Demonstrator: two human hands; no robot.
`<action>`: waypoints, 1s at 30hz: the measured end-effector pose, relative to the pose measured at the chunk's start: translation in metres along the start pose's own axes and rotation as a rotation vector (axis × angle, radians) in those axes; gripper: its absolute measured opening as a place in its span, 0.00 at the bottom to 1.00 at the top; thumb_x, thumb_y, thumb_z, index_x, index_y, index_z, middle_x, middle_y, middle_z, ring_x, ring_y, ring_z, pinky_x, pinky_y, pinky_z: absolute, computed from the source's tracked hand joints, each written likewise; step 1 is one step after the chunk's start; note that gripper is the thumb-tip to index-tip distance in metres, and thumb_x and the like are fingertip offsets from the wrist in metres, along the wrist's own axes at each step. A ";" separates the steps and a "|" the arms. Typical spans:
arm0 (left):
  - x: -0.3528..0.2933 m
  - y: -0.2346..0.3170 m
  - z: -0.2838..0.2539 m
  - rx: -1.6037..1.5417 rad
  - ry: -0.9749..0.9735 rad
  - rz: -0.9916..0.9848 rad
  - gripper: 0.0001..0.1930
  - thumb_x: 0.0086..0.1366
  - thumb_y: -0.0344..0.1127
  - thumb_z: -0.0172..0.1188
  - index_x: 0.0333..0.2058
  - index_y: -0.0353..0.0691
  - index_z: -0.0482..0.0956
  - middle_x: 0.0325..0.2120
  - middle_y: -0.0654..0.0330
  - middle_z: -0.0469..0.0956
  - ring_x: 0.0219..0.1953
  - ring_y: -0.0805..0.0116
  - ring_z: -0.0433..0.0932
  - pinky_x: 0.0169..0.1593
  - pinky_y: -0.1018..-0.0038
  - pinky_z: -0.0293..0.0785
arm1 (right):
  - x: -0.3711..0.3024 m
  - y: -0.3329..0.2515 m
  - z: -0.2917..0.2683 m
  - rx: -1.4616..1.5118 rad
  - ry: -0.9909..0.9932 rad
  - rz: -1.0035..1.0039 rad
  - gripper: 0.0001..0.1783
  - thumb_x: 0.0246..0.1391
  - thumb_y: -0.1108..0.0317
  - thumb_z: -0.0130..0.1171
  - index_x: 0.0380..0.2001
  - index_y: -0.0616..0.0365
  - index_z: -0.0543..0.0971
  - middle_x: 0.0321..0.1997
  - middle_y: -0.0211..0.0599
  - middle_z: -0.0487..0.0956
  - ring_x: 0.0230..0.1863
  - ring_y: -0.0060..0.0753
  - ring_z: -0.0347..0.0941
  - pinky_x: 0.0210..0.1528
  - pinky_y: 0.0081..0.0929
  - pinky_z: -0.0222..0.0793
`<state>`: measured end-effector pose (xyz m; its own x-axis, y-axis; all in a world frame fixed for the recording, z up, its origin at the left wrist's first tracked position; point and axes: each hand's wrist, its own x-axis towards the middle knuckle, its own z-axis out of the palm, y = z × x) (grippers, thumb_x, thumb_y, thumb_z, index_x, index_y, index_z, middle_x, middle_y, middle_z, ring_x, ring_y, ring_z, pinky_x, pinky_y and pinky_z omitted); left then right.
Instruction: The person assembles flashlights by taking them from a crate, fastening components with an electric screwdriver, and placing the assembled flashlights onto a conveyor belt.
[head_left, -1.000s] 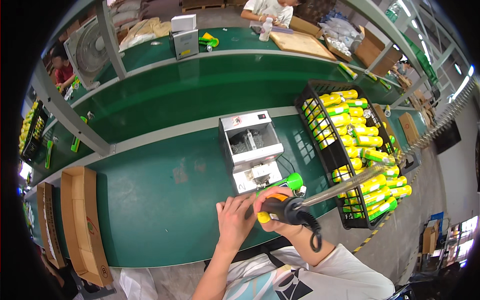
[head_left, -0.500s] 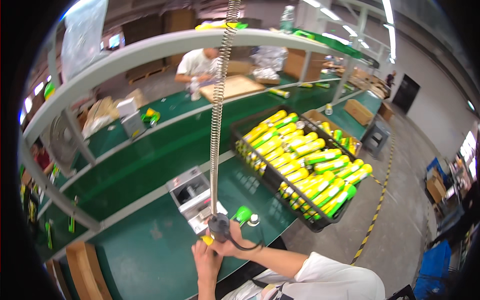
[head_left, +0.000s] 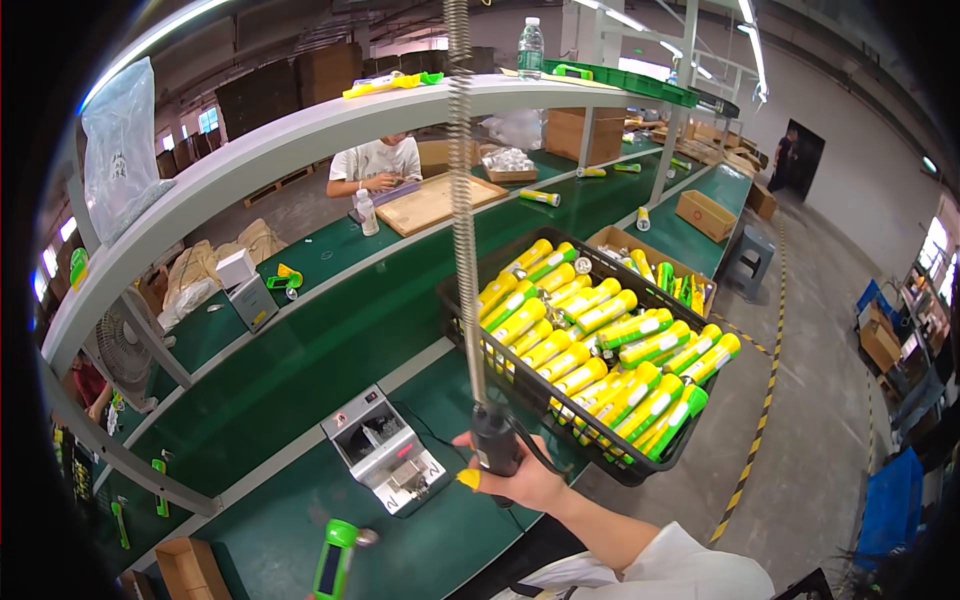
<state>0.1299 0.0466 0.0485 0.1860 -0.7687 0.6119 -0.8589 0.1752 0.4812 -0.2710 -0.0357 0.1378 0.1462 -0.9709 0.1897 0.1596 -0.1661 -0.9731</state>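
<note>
My right hand (head_left: 525,482) is wrapped round a black electric screwdriver (head_left: 492,440) hanging from a long coiled spring (head_left: 462,180). Yellow covering (head_left: 468,479) shows on its thumb tip. At the lower left, a green flashlight body (head_left: 335,560) with a dark panel stands tilted above the bench. Beside its top is a blurred silvery piece (head_left: 367,537). Only a sliver of my left hand (head_left: 312,596) shows at the flashlight's lower end; most of that hand lies outside the picture. Left of the screwdriver sits a grey screw-feeder box (head_left: 385,450) with an open top compartment.
A black crate (head_left: 480,345) full of yellow-green flashlights stands at the right, with a cardboard box of parts (head_left: 612,236) behind it. A shelf rail (head_left: 300,125) arches over the green bench (head_left: 270,500). Across it, a person (head_left: 378,165) works. An open carton (head_left: 190,570) lies lower left.
My hands have separated. The right has moved right and up with the screwdriver, away from the screw feeder. The green flashlight has moved from beside the screwdriver to the lower left.
</note>
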 end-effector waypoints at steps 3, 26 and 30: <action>0.022 -0.028 -0.012 0.130 0.071 -0.090 0.19 0.52 0.25 0.76 0.44 0.36 0.84 0.39 0.55 0.84 0.39 0.55 0.80 0.45 0.64 0.76 | 0.010 0.004 -0.003 -0.066 0.058 0.025 0.27 0.53 0.78 0.75 0.56 0.60 0.82 0.37 0.28 0.82 0.36 0.17 0.79 0.38 0.20 0.76; 0.275 -0.166 0.232 0.075 -0.020 -0.036 0.20 0.58 0.35 0.74 0.47 0.37 0.79 0.36 0.49 0.80 0.39 0.47 0.81 0.43 0.55 0.76 | -0.026 0.018 -0.019 -0.040 0.335 -0.136 0.30 0.53 0.79 0.72 0.60 0.64 0.76 0.36 0.29 0.81 0.37 0.20 0.76 0.44 0.21 0.74; 0.262 -0.152 0.231 0.003 -0.040 0.012 0.24 0.58 0.35 0.72 0.54 0.40 0.80 0.35 0.50 0.77 0.37 0.48 0.79 0.43 0.55 0.76 | -0.030 0.014 -0.030 -0.098 0.288 -0.116 0.30 0.58 0.71 0.71 0.61 0.67 0.73 0.35 0.34 0.81 0.37 0.28 0.77 0.42 0.29 0.75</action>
<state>0.1989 -0.3237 -0.0097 0.1568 -0.7905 0.5921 -0.8624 0.1826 0.4722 -0.3023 -0.0137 0.1141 -0.1524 -0.9510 0.2690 0.0622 -0.2809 -0.9577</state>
